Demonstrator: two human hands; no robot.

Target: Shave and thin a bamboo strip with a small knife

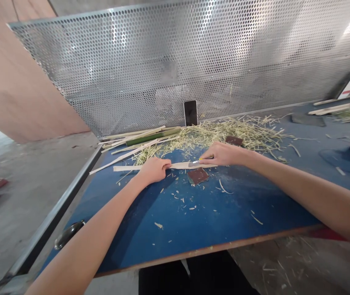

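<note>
Just beyond the brown square (197, 176) on the counter (199, 229), my left fingers (165, 163) pinch the pale strip (179, 165), presumably keeping it steady, while my right fingers (207, 155) grip the knife (197, 162), its blade (193, 163) against the strip.

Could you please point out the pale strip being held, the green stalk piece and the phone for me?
Pale strip (179, 165), head view: a bare stretch near its middle.
Green stalk piece (150, 137), head view: middle of its green side.
Phone (190, 113), head view: middle of its dark face.
</note>
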